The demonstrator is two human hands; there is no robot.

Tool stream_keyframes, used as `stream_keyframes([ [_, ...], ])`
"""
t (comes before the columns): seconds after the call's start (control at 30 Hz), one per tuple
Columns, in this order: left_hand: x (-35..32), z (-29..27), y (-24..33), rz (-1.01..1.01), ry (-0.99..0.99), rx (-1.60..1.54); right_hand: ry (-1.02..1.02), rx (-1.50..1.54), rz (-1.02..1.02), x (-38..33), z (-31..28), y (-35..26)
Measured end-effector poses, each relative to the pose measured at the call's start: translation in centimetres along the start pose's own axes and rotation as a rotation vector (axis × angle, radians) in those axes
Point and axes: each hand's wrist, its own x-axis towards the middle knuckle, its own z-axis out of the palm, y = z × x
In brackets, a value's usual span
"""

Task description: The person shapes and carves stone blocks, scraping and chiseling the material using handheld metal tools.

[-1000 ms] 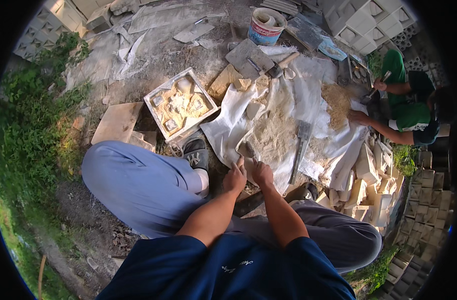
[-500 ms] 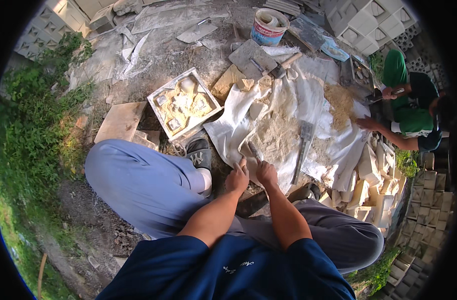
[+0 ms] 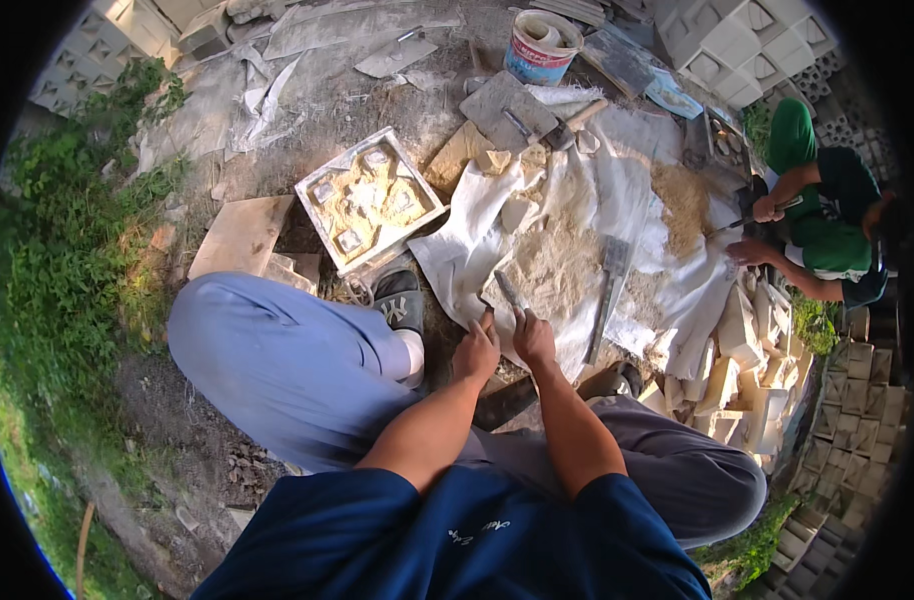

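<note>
Down between the bent knees [image 3: 212,320], both hands sit side by side, almost touching. The right hand [image 3: 534,342] is closed around a narrow grey tool [image 3: 511,289], whose blade points away over a white sheet [image 3: 458,240]. The left hand [image 3: 476,353] has its fingers curled at the sheet's near edge; whether it grips anything, I cannot tell. Just left is a dark sandal [image 3: 404,308] on the left foot. Pale powder [image 3: 555,262] lies on the sheet beyond the blade, with a long flat metal tool [image 3: 605,302] to its right. Broken pale blocks [image 3: 742,335] are piled farther right. Beyond the sandal, a square frame [image 3: 320,228] contains yellowish crumbs. Farther off lies a hammer [image 3: 583,115]; to the right, a co-worker in green trousers [image 3: 793,135] holds a tool near a tan heap [image 3: 680,208]. Farthest stand a bucket [image 3: 540,62] and stacked blocks [image 3: 734,45].
</note>
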Motion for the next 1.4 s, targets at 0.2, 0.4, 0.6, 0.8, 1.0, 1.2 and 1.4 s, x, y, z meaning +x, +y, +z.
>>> stream_keyframes([
  [0.2, 0.1, 0.0, 0.3, 0.009, -0.013, -0.028, -0.112, -0.154, 0.107, 0.2, 1.2, 2.0],
  [0.4, -0.1, 0.1, 0.0, -0.015, -0.010, -0.003, -0.044, -0.011, 0.036, -0.1, 0.2, 0.4],
  [0.6, -0.2, 0.2, 0.6, 0.007, -0.042, -0.036, -0.046, -0.126, 0.001, 0.0, 1.0, 2.2],
  [0.8, -0.2, 0.4, 0.0, 0.013, 0.012, 0.017, 0.002, -0.004, -0.042, -0.2, -0.2, 0.0],
  [1.0, -0.2, -0.3, -0.3, -0.038, 0.052, 0.043, -0.155, -0.125, 0.081, 0.0, 0.1, 0.9],
  [1.2, -0.7, -0.6, 0.2, -0.042, 0.008, 0.011, -0.105, -0.066, 0.029, 0.5, -0.5, -0.8],
  [1.4, -0.6, -0.5, 0.1, -0.063, -0.017, 0.001, -0.105, -0.178, 0.060, -0.1, 0.7, 0.8],
])
